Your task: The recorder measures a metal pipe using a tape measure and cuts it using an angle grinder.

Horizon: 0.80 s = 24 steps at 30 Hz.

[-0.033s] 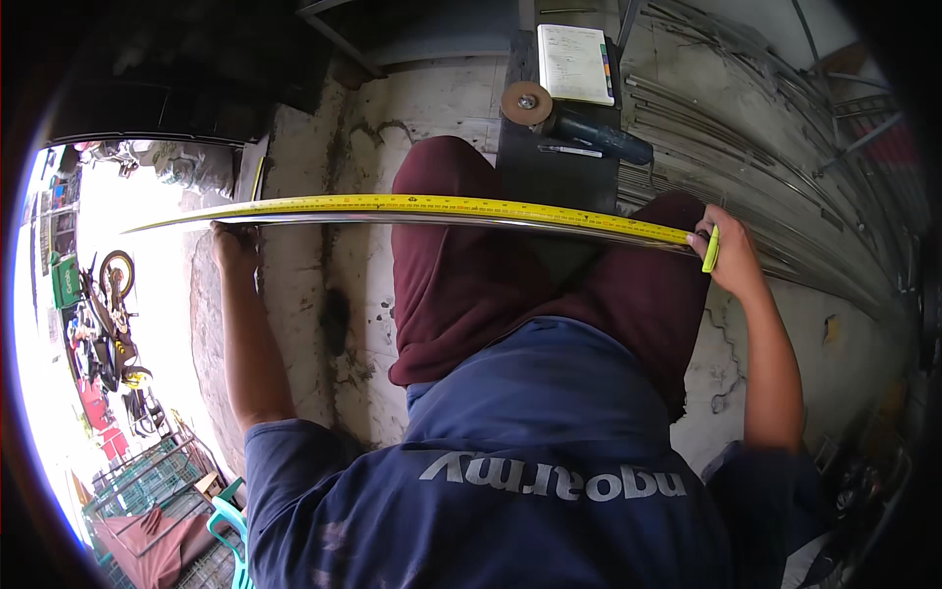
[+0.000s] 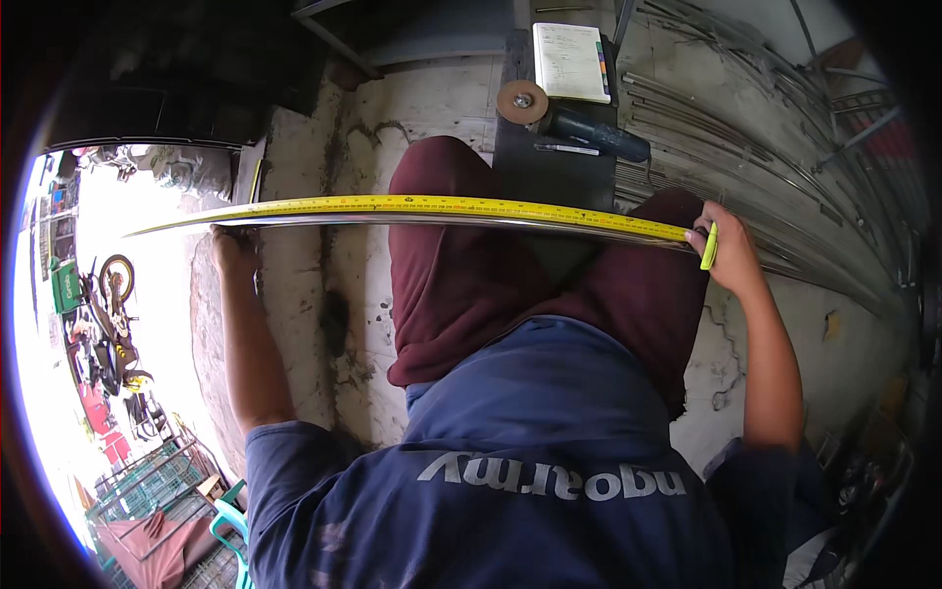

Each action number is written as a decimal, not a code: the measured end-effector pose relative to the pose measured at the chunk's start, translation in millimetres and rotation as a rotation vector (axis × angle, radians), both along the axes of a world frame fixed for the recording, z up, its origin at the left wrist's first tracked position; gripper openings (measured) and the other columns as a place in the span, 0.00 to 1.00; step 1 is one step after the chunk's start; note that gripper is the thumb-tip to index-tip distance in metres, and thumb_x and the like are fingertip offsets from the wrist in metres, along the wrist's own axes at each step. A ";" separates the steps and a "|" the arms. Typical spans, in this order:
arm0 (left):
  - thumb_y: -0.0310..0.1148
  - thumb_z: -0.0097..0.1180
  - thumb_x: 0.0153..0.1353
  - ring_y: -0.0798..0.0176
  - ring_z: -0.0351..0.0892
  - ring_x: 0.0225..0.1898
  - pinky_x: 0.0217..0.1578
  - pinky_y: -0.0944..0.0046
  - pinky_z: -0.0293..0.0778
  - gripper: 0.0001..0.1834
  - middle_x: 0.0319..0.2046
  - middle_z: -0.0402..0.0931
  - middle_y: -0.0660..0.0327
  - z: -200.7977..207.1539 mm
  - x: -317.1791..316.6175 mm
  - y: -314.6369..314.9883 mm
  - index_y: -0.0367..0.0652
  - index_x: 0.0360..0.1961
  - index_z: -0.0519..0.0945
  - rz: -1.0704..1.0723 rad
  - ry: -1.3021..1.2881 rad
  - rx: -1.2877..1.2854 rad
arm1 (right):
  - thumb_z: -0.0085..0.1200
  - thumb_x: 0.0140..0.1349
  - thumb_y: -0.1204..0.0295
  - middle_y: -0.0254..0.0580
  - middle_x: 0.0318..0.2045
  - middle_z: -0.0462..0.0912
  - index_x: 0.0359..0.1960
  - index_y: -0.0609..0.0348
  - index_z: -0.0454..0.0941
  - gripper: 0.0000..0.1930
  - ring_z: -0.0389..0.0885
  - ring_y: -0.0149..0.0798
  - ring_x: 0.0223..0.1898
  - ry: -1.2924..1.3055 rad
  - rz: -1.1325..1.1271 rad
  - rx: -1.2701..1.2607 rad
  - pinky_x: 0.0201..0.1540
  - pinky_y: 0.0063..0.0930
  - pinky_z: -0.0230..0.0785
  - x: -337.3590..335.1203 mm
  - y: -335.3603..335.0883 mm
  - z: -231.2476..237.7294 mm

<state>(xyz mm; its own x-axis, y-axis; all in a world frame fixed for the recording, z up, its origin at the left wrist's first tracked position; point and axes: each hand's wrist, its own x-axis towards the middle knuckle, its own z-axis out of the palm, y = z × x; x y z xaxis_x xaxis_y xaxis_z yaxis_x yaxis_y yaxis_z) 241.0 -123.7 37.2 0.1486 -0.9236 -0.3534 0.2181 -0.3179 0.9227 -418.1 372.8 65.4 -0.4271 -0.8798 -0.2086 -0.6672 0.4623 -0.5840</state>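
A yellow measuring tape point(image 2: 409, 205) stretches from left to right over my knees, along a shiny metal tube point(image 2: 461, 224). My left hand point(image 2: 235, 251) is closed on the tube from below near its left part, with the fingertips mostly hidden. At the other end, my right hand point(image 2: 724, 245) grips the tape and tube close to my right knee. A slim lime-green object point(image 2: 709, 246) sticks out from its fingers; whether it is a marker or part of the tape's case I cannot tell.
Ahead, a dark bench point(image 2: 525, 177) bears an angle grinder point(image 2: 599, 133) with a brown disc, a pen point(image 2: 567, 149) and an open notebook point(image 2: 571, 61). Long metal rods point(image 2: 726, 128) lie at the right. A motorcycle point(image 2: 108, 329) and a turquoise chair point(image 2: 233, 535) are at the left.
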 end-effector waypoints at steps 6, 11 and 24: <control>0.51 0.38 0.82 0.54 0.82 0.52 0.55 0.48 0.80 0.25 0.52 0.82 0.55 -8.7 -61.8 54.7 0.40 0.57 0.76 0.057 0.084 0.160 | 0.68 0.60 0.77 0.51 0.28 0.82 0.33 0.63 0.69 0.15 0.82 0.59 0.33 0.045 0.011 -0.044 0.39 0.44 0.74 -5.9 5.9 -5.8; 0.52 0.33 0.83 0.45 0.75 0.64 0.68 0.40 0.72 0.31 0.65 0.72 0.46 15.7 -195.8 162.6 0.31 0.62 0.70 0.096 0.255 0.258 | 0.70 0.60 0.76 0.53 0.27 0.81 0.33 0.64 0.71 0.15 0.80 0.62 0.32 0.035 -0.004 -0.074 0.36 0.45 0.72 -6.9 12.0 -5.8; 0.47 0.36 0.82 0.49 0.79 0.55 0.60 0.38 0.79 0.22 0.58 0.76 0.56 -16.5 -258.4 174.9 0.44 0.59 0.74 0.255 0.274 0.024 | 0.69 0.61 0.76 0.53 0.27 0.80 0.34 0.63 0.71 0.14 0.80 0.62 0.32 0.070 -0.023 -0.071 0.36 0.46 0.71 3.9 9.1 -2.6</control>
